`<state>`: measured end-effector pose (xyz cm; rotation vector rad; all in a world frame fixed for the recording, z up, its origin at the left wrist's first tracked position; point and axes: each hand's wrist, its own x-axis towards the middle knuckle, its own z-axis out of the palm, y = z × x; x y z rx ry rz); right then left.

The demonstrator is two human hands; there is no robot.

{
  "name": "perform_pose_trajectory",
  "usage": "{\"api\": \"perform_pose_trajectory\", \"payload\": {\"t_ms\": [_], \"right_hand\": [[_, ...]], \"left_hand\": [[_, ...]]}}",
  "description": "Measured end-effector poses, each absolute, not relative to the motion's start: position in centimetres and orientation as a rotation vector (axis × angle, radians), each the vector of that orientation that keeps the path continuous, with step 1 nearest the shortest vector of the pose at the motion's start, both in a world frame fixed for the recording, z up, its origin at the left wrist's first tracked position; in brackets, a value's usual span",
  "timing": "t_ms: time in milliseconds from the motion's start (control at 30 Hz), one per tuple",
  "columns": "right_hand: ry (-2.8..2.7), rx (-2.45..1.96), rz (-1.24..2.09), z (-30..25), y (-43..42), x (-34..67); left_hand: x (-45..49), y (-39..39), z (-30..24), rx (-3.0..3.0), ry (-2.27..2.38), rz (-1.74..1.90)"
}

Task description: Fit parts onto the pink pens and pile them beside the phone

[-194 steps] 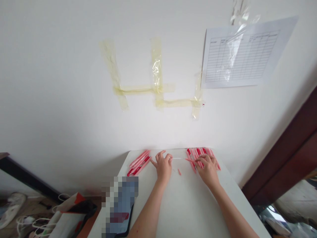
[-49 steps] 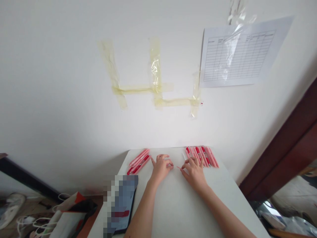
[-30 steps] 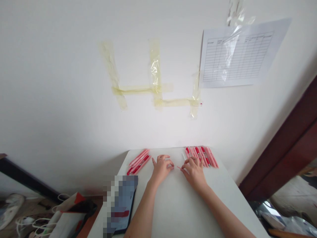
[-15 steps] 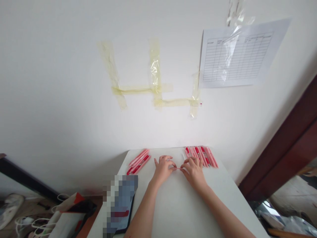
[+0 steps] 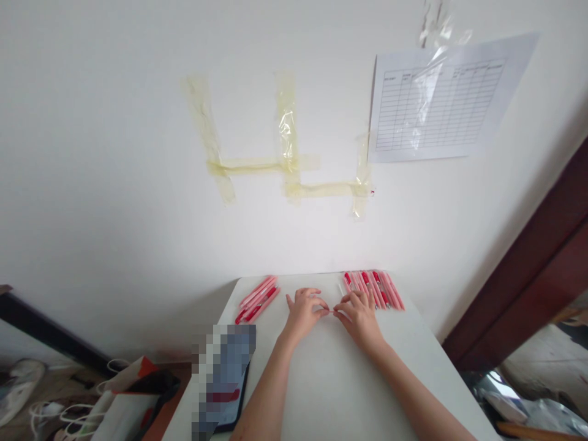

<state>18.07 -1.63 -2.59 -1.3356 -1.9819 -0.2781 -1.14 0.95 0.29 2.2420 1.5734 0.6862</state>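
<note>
Over the middle of the white table [image 5: 340,380], my left hand [image 5: 304,311] and my right hand [image 5: 361,318] face each other, fingertips pinched. A thin, short pinkish-red piece [image 5: 331,312] runs between the two pinches; most of it is covered by the fingers, so its kind is unclear. Just behind my right hand lies a row of pink and red pens [image 5: 384,291], side by side. A pale, clear slim piece shows at the left end of that row. Left of my left hand, a smaller bunch of pink and red pens [image 5: 260,300] lies slanted.
A phone [image 5: 236,416], partly pixelated, rests along the table's left edge. The white wall behind carries yellowed tape strips [image 5: 288,131] and a printed table sheet [image 5: 441,110]. Bags and cables [image 5: 68,413] lie on the floor at left; dark red wood [image 5: 519,282] stands at right.
The gap between the two pinches is slightly narrower, with less of the thin piece showing. Pens and phone have stayed put.
</note>
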Motion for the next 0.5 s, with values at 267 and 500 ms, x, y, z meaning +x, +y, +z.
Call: {"api": "perform_pose_trajectory", "payload": {"t_ms": [267, 500], "right_hand": [[-1.984, -1.335, -0.275, -2.7, -1.6, 18.2], [-1.914, -1.416, -0.270, -2.7, -1.5, 18.8]], "left_hand": [[-1.5, 1.3, 0.1, 2.249, 1.626, 0.697], [-3.1, 2.0, 0.4, 2.135, 1.978, 0.839]]}}
